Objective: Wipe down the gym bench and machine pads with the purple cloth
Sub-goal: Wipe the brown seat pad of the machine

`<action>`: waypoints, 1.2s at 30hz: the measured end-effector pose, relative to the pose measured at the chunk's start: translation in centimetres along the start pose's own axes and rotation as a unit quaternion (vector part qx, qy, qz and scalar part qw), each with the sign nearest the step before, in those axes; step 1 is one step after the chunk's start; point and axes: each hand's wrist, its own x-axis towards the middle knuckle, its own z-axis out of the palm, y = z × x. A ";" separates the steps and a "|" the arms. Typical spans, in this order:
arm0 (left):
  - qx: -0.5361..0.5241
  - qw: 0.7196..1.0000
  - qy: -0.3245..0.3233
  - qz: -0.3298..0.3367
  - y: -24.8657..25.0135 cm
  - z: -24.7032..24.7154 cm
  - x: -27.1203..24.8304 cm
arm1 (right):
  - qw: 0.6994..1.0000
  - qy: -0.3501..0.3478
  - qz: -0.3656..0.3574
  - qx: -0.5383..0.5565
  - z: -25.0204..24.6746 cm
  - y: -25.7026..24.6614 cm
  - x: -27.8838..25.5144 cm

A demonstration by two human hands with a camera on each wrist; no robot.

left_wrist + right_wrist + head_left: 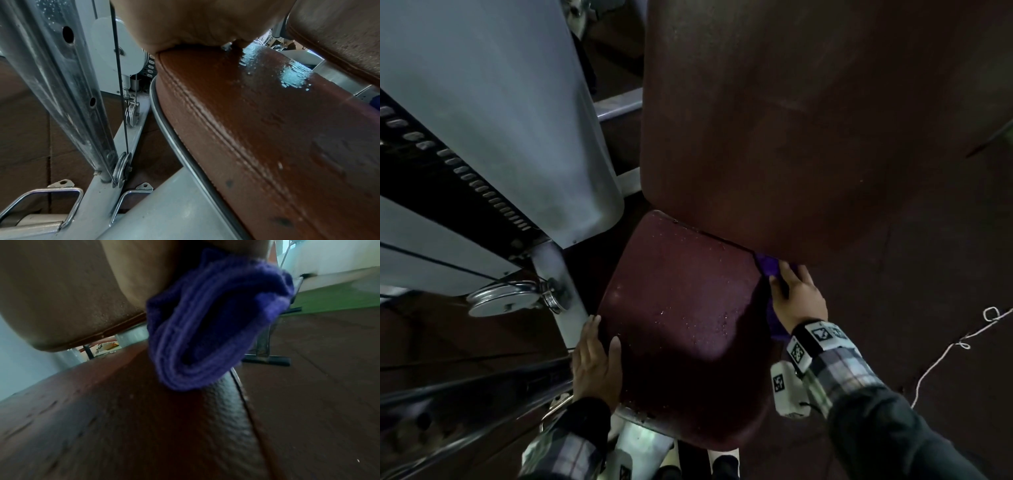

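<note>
A dark red seat pad (681,329) sits below a larger brown back pad (808,120) in the head view; droplets speckle the seat. My right hand (794,291) presses the purple cloth (768,267) against the seat's right edge, just under the back pad; the bunched cloth (209,321) fills the right wrist view. My left hand (595,359) rests flat on the seat's left edge, fingers straight. The left wrist view shows the wet seat pad (257,129) from the side.
A grey machine housing (493,102) with a weight stack and a pulley (500,298) stands left of the seat. Steel frame tubes (61,97) and a cable run beside my left hand. A white cord (945,349) lies on the dark floor at right.
</note>
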 end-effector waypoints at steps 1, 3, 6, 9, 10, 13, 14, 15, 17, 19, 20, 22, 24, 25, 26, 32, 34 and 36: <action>-0.003 1.000 -0.003 -0.002 0.1 0.0 -0.1 | 1.000 -0.004 -0.029 -0.009 0.2 0.1 -0.6; -0.006 1.000 -0.002 0.002 0.1 -0.1 -0.1 | 0.995 -0.015 -0.091 -0.028 0.6 0.8 -1.9; -0.004 1.000 0.001 0.008 -0.1 -0.1 -0.1 | 0.993 -0.007 -0.118 -0.027 0.9 2.3 -3.2; -0.007 1.000 0.007 0.013 0.0 -0.1 -0.2 | 0.997 0.037 -0.065 0.006 0.3 3.6 -2.8; -0.007 1.000 0.005 0.011 0.0 -0.1 -0.2 | 0.998 0.043 -0.037 0.010 0.1 3.7 -2.2; -0.005 1.000 -0.006 0.001 -0.1 -0.1 0.0 | 0.999 0.029 0.021 0.004 -0.3 2.7 -0.4; -0.004 1.000 -0.005 0.002 -0.2 0.0 0.1 | 0.999 0.028 0.021 0.000 -0.3 2.0 0.0; -0.003 1.000 -0.002 0.005 -0.2 0.0 0.1 | 0.999 0.030 0.015 -0.004 -0.3 1.2 0.2; -0.003 1.000 0.001 0.006 -0.3 0.0 0.1 | 1.000 0.029 -0.004 -0.010 -0.4 -0.2 0.1; -0.001 1.000 0.002 0.007 -0.4 0.1 0.0 | 0.999 0.015 -0.026 -0.020 -0.4 -1.2 -0.7; 0.000 1.000 0.002 0.007 -0.4 0.1 0.0 | 0.999 0.005 -0.043 -0.030 -0.3 -1.4 -1.4; 0.001 1.000 0.002 0.005 -0.5 0.1 0.1 | 0.995 -0.012 -0.082 -0.047 0.3 -1.4 -3.1; 0.000 1.000 0.004 0.007 -0.6 0.3 0.1 | 0.994 -0.013 -0.096 -0.044 0.8 -0.8 -4.5; 0.000 1.000 0.005 0.008 -0.6 0.3 0.1 | 0.995 -0.010 -0.089 -0.041 1.0 -0.4 -4.9; 0.002 1.000 0.005 0.009 -0.6 0.3 0.2 | 0.996 -0.006 -0.076 -0.043 1.0 0.0 -5.1; 0.003 1.000 -0.008 0.013 -0.5 0.0 0.0 | 0.998 0.009 -0.015 -0.056 0.7 -0.2 -2.1; 0.004 1.000 -0.010 0.014 -0.5 0.0 0.0 | 0.998 -0.005 -0.022 -0.050 0.7 -1.2 -0.9; 0.003 1.000 -0.016 0.010 -0.5 0.0 0.0 | 0.997 -0.018 -0.030 -0.067 0.9 -1.9 -0.7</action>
